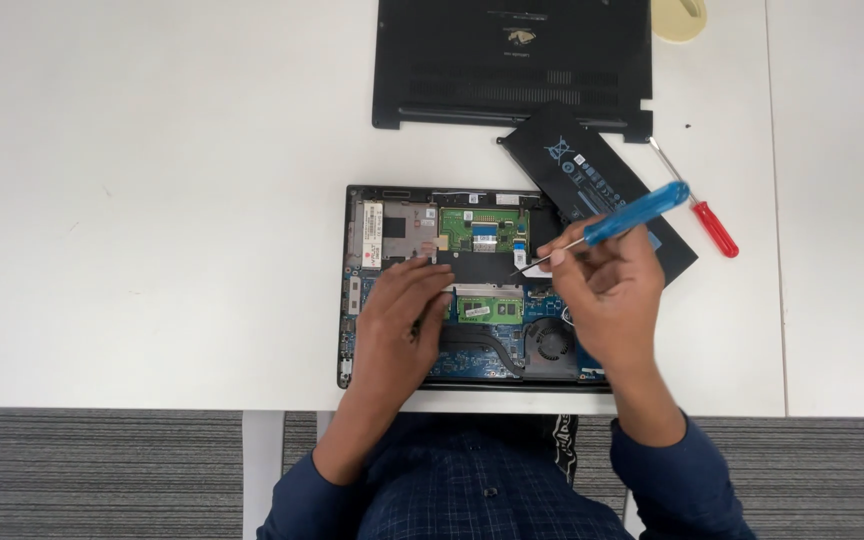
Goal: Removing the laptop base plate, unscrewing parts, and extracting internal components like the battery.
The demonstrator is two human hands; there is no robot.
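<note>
On the table (pixel 152 200) the left hand (pixel 402 320) lies flat, fingers spread, holding nothing, on the open laptop (pixel 392 225), whose cover (pixel 512 60) and battery (pixel 572 160) are already off, while the right hand (pixel 607 290) pinches a blue screwdriver (pixel 632 213) over the board, red screwdriver (pixel 712 225) unused.

Bright, even overhead light; white table (pixel 152 200) nearly washed out. Shadows soft and faint beneath the hands. No strong glare. Focus was sharp throughout; slight bending of lines showed toward frame edges.
</note>
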